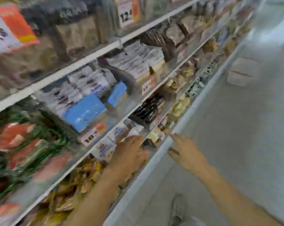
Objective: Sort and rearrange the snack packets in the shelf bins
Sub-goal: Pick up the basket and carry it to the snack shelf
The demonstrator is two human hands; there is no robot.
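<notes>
- Shop aisle, pale grey floor, long white metal shelving running away on the left; whole frame motion-blurred.
- White snack packets with purple print sitting in the low shelf bin behind its front lip, just left of and touching the left hand; two visible there, maybe more hidden behind the hand.
- Left hand reaching into that bin, fingers spread fairly wide and resting over the packets; firm grip or not, cannot tell through the blur. Likely mid-pick or nudging a packet into line.
- Right hand held just outside the white shelf edge, fingers straight and relaxed, holding nothing; probably steadying or waiting to take a packet.
- Yellow-brown crinkly snack bags heaped in the bin nearer the camera; count unreadable.
- Blue flat packs one shelf up, two visible, leaning forward against the clear bin front, presumably so faces show.
- Black-striped packets stacked in a row further along the same low shelf; count unclear.
- Red-and-green bags far left, roughly four.
- Price tags: three seen, clipped to bin fronts.
- One grey shoe on floor below.
</notes>
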